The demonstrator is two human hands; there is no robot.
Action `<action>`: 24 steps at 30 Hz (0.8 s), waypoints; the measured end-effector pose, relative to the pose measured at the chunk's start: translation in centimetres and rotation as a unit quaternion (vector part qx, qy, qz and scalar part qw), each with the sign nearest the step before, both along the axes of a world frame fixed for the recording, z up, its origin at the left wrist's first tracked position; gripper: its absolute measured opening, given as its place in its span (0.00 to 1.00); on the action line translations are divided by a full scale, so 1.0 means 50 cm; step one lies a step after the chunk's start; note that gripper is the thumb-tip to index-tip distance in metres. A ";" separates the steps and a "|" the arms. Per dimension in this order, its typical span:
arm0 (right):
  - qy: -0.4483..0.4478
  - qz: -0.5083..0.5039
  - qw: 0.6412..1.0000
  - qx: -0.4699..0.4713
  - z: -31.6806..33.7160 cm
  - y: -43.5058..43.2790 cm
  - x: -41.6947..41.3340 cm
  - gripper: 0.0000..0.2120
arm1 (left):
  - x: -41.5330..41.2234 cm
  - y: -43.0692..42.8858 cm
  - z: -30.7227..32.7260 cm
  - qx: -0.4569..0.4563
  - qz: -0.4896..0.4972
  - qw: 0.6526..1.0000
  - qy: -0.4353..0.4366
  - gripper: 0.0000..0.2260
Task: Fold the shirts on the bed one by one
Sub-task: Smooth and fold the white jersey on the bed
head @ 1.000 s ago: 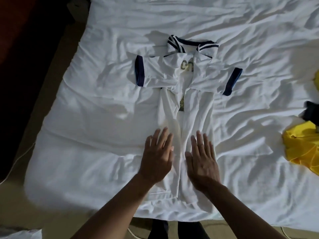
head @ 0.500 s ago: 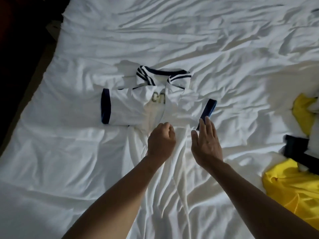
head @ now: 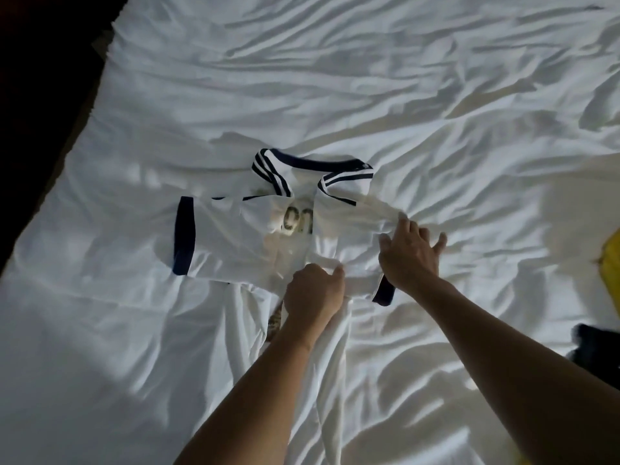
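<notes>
Shirt (head: 235,236) lies mid bed (head: 436,112), sides folded in. Left hand (head: 313,293) pinches cloth at middle; right hand (head: 407,260) spread flat on sleeve (head: 362,280). Advice: tuck sleeve straight inside edge, press crease, keep collar flat.

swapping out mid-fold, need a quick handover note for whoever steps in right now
Left hand grips a fold at the middle of the white shirt.
Right hand open, flat on the right-side sleeve, which is turned inward.
Done: body sides folded in.
Left: left-side sleeve lies spread; fold it in, fold the length; then the yellow garment at the right edge of the bed.
</notes>
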State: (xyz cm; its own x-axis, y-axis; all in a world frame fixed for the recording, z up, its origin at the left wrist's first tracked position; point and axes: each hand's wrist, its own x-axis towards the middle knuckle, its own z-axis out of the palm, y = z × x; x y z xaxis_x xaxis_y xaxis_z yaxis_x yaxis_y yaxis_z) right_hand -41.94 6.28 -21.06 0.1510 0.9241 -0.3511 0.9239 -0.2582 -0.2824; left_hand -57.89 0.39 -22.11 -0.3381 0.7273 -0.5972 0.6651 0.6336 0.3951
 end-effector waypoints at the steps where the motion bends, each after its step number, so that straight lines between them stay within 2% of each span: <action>1: -0.007 -0.010 1.000 -0.003 0.000 0.003 -0.001 0.25 | 0.001 -0.009 -0.008 0.012 0.014 1.000 0.004 0.35; 5: 0.005 -0.044 0.999 0.011 0.007 -0.001 -0.011 0.15 | 0.003 -0.033 -0.009 0.019 0.081 0.997 0.000 0.31; 7: 0.033 -0.053 0.998 0.033 0.017 -0.011 -0.021 0.14 | 0.001 -0.041 -0.001 0.019 0.084 0.996 0.014 0.27; 10: 0.094 -0.100 0.989 0.063 0.038 -0.025 -0.037 0.15 | -0.005 -0.046 -0.006 0.062 0.140 0.985 -0.080 0.19; 13: 0.138 -0.148 0.974 0.102 0.065 -0.042 -0.058 0.15 | -0.021 -0.048 -0.008 0.117 0.231 0.945 -0.198 0.16; 15: 0.178 -0.170 0.960 0.132 0.088 -0.054 -0.074 0.15 | -0.039 -0.042 0.029 0.155 0.299 0.900 -0.275 0.13; 18: 0.263 -0.233 0.926 0.139 0.114 -0.088 -0.094 0.16 | -0.090 -0.038 0.068 0.159 0.381 0.830 -0.375 0.06; 20: 0.319 -0.280 0.897 0.121 0.112 -0.127 -0.111 0.16 | -0.135 -0.039 0.076 0.154 0.394 0.810 -0.405 0.06; 22: 0.359 -0.323 0.872 0.077 0.100 -0.174 -0.132 0.15 | -0.172 -0.038 0.073 0.140 0.381 0.822 -0.399 0.06; 24: 0.388 -0.367 0.845 0.003 0.082 -0.221 -0.153 0.12 | -0.199 -0.043 0.064 0.103 0.350 0.850 -0.381 0.09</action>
State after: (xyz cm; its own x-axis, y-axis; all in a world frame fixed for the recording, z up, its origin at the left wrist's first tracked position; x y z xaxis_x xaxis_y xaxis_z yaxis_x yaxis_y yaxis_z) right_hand -49.60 -4.75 -16.95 0.4101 0.6836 -0.6038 0.0505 -0.6780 -0.7333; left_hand -67.86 -1.75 -18.92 -0.3032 0.6226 -0.7214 -0.3437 0.6346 0.6922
